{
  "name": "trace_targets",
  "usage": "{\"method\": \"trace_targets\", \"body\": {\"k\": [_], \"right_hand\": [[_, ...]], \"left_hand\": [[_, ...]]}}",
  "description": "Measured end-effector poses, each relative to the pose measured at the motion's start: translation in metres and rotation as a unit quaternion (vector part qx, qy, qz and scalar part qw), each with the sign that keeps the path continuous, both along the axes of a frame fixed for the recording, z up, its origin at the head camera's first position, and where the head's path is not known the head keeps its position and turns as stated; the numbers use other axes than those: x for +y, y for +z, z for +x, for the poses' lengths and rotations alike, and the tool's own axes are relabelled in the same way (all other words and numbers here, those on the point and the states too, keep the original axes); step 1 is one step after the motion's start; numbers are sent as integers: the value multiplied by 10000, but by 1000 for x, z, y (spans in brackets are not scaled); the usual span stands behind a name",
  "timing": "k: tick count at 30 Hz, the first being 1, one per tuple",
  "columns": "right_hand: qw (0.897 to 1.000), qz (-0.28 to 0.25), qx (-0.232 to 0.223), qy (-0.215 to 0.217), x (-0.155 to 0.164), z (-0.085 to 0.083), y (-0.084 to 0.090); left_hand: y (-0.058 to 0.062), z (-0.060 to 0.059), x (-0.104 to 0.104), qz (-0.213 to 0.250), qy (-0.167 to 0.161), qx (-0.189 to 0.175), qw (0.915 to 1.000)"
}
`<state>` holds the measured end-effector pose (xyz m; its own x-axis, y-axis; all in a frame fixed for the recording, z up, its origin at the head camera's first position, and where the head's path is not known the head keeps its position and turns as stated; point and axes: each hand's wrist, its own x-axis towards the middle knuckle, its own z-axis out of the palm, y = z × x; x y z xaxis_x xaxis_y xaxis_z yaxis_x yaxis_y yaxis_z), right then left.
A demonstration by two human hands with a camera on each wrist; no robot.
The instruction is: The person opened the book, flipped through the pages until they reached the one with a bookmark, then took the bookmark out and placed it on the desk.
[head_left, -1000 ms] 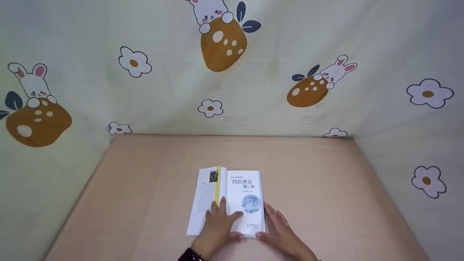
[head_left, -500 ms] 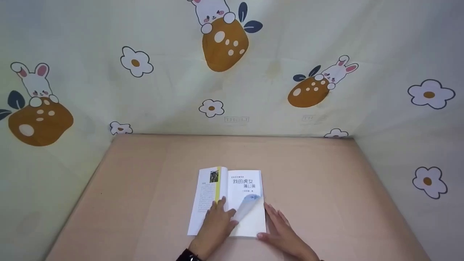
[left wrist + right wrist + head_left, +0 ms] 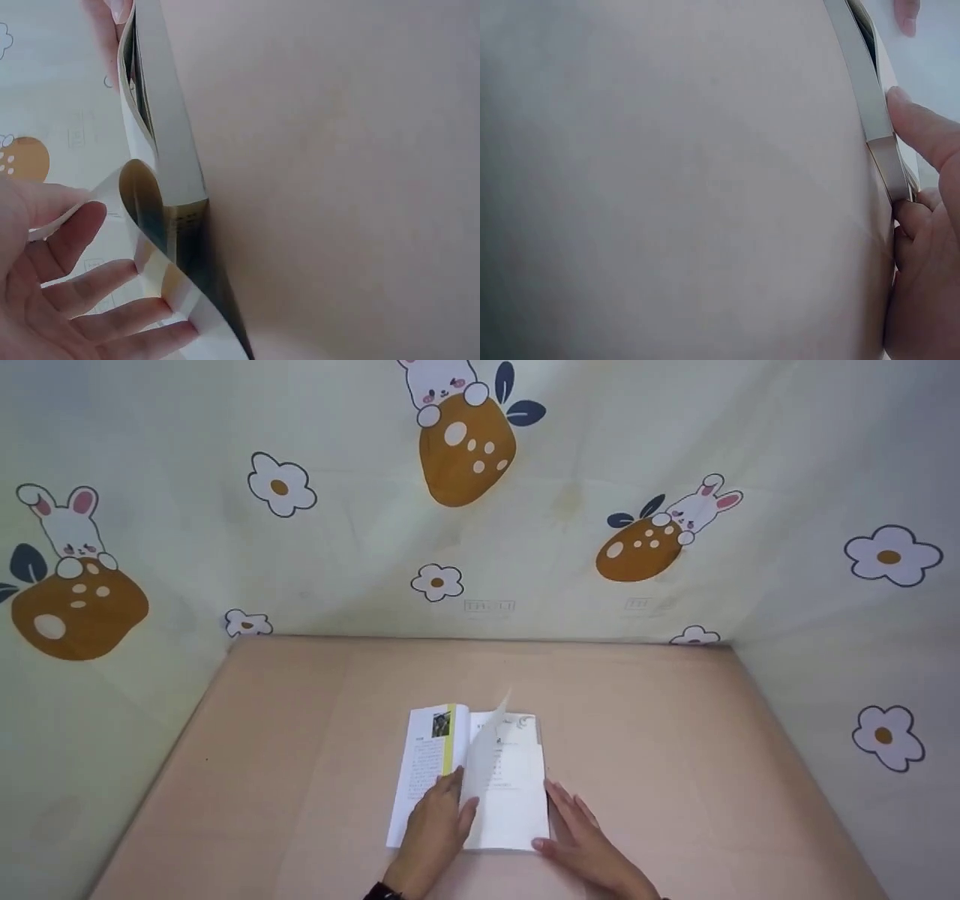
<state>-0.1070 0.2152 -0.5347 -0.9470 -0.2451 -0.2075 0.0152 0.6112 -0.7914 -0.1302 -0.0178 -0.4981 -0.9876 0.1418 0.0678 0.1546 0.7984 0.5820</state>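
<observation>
An open book point(image 3: 471, 780) lies flat on the tan tabletop point(image 3: 675, 750), low in the centre of the head view, just above the two hands. What differs most from a second ago is the right-hand leaf: then the title page with its blue round picture lay flat, half a second ago its lower part was curling up, and now that page point(image 3: 484, 750) stands lifted in mid-turn, its top corner rising above the book's upper edge near the spine, with a plain text page showing beneath it. The left hand point(image 3: 439, 829) has shifted a little toward the left of the frame, onto the spine and the yellow-striped left leaf; its fingers are straight and relaxed, resting against the lifted page without pinching it, and the left wrist view shows the open fingers point(image 3: 82, 285) beside the curled sheet point(image 3: 146, 217). The right hand point(image 3: 581, 840) stays where it was, at the book's lower right corner, fingers stretched along the outer edge; in the right wrist view its thumb point(image 3: 922, 127) and fingertips press against the edge of the book block point(image 3: 874, 112), flat and unclenched. The book itself has not moved on the tabletop. Behind it hangs a pale cloth point(image 3: 337, 525) printed with rabbits and flowers.
</observation>
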Motion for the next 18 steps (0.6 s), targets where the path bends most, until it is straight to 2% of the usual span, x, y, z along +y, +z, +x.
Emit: {"method": "trace_targets", "body": {"k": [8,18], "right_hand": [[10000,-13,4,91,-2,-1,0],[10000,-79,-49,-20,0,-2,-2]], "left_hand": [[-1,4,-11,43,362,97,9993],[-5,8,-29,104,698,-184,9973]]}}
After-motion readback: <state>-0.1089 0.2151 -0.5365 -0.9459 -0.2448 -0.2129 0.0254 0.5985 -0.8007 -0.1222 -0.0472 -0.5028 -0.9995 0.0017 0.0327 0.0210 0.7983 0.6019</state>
